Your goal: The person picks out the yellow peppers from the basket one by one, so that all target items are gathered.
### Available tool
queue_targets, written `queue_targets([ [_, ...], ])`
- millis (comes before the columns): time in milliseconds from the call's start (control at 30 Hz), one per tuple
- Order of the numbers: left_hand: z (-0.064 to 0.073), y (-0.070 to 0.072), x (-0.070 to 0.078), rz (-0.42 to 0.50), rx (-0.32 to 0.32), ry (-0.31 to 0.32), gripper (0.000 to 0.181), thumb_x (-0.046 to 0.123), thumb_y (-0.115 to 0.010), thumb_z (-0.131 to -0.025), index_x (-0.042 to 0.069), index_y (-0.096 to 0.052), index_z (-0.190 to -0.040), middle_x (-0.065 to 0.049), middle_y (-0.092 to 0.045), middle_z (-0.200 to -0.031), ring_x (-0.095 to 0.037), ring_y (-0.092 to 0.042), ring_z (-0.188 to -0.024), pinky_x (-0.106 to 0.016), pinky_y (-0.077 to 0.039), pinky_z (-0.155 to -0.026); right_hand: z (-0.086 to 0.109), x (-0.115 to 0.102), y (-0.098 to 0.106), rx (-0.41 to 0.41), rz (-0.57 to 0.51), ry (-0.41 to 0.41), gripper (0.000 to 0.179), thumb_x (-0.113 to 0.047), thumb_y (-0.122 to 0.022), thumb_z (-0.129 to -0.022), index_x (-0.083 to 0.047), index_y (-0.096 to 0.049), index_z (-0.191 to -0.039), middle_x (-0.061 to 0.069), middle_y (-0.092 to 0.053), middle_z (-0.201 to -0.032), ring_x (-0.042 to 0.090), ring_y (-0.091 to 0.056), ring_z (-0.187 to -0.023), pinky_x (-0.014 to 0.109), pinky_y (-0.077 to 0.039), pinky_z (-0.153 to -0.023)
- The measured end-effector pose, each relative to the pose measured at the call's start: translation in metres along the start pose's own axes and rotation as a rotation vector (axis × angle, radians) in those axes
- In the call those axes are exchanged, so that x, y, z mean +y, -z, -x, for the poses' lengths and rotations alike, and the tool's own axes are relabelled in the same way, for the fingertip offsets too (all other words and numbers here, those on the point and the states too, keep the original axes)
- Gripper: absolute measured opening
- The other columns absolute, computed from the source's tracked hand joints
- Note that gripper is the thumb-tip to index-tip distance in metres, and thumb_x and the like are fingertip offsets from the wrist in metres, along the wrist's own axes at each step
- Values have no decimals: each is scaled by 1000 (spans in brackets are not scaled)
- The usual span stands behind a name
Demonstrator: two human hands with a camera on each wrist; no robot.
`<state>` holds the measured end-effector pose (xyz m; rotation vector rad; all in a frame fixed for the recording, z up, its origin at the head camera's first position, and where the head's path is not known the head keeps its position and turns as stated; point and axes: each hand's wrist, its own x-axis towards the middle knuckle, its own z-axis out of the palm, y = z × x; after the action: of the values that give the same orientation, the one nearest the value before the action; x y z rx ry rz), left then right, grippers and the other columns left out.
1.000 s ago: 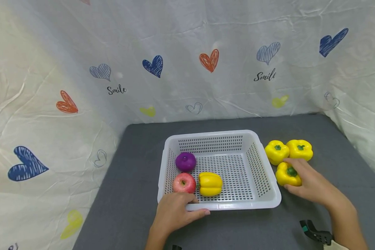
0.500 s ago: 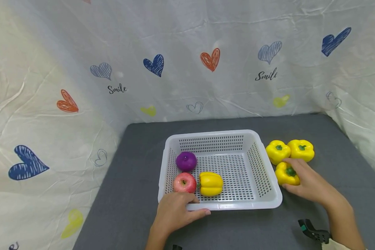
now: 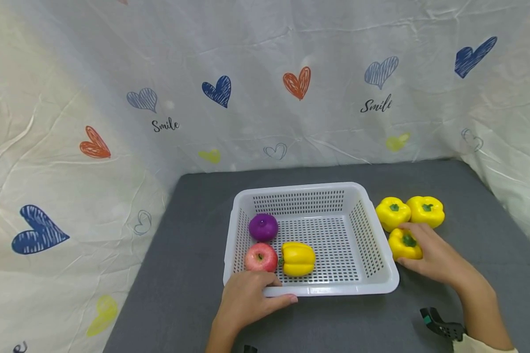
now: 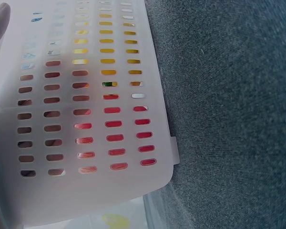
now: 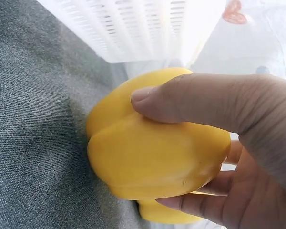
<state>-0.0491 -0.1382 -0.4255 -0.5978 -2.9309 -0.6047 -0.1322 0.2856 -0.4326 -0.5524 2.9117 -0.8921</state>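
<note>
My left hand (image 3: 247,296) grips the near rim of a white perforated plastic basket (image 3: 331,290), thumb outside and fingers inside. In the left wrist view the basket's slotted wall (image 4: 93,191) fills the left half. A purple onion-like vegetable (image 3: 263,227), a red apple (image 3: 261,258) and a yellow bell pepper (image 3: 298,259) lie in the basket's left part. Just right of the basket, my right hand (image 3: 437,255) holds another yellow bell pepper (image 3: 403,245). The right wrist view shows the thumb across this pepper (image 5: 148,152) and fingers curled round its far side.
Two more yellow bell peppers, one (image 3: 393,214) beside the basket's right wall and one (image 3: 426,211) farther right, stand behind my right hand. A dark grey cloth (image 3: 194,245) covers the table. Behind it hangs a pale curtain (image 3: 256,49) printed with hearts.
My right hand and the pepper in it have shifted slightly left, toward the basket. The left hand stays on the rim, and the basket's contents lie as before.
</note>
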Motion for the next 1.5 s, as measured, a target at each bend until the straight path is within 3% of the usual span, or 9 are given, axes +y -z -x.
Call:
queue_targets([
  [567,-1,0,0,22,-9,10,47,77,-64,-78,31,-72,-77,27,-47,-60,2,-42,-53,-19,-34,-50,-2,4,-6,40,-4,23,78,-14,-89,-73,5,-46,-135,26,-46,-126,40,-45,-107,64,-43,-85],
  [833,0,-1,-1,-5,5,0,44,77,-64,-79,33,-72,-77,27,-49,-60,2,-42,-53,-19,-34,-50,-1,5,-6,15,-26,9,78,-15,-88,-75,4,-44,-137,26,-44,-129,39,-45,-108,64,-42,-86],
  [1300,-1,-1,-2,5,-4,3,48,78,-62,-79,32,-74,-78,27,-51,-62,2,-42,-53,-19,-35,-50,1,2,2,6,-20,-15,80,-33,-86,-80,4,-46,-138,28,-46,-132,43,-43,-112,67,-40,-88],
  [1500,0,-1,-1,2,-4,3,48,78,-62,-79,31,-73,-78,27,-50,-61,2,-42,-53,-18,-34,-50,-1,-5,8,36,29,-19,75,-35,-81,-85,3,-46,-139,28,-47,-132,44,-44,-114,67,-41,-87],
])
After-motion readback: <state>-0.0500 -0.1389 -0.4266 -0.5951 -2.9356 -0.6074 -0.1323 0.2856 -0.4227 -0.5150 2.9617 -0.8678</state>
